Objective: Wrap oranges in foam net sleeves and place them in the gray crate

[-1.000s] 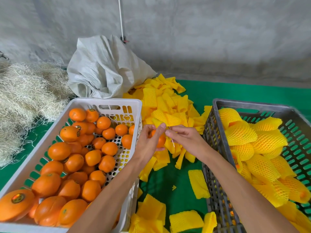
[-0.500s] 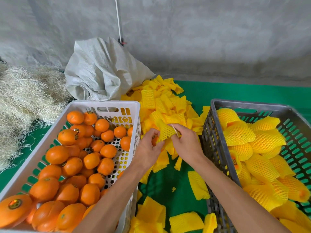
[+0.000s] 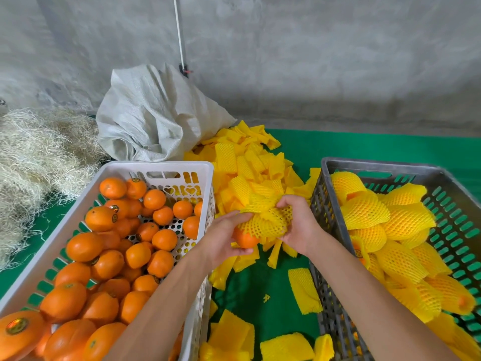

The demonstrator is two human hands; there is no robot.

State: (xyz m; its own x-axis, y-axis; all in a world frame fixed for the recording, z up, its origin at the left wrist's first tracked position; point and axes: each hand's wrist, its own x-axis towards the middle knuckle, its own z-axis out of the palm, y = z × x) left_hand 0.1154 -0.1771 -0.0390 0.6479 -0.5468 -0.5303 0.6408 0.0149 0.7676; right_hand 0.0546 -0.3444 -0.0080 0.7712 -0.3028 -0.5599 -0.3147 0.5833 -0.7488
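Your round orange [image 3: 246,239] sits at frame centre, half inside a stretchy yellow foam net sleeve [image 3: 265,221]; left hand [image 3: 223,241] cups the fruit, right hand [image 3: 299,225] pinches the netting. Wrapped ones already fill the gray plastic crate [image 3: 377,166] at three o'clock; many bare ones wait in the white plastic basket [image 3: 161,166] at nine.

Both bare forearms reach forward and meet in the middle. The left hand [image 3: 223,239] is cupped with curled fingers; the right hand [image 3: 299,225] pinches with bent fingers.
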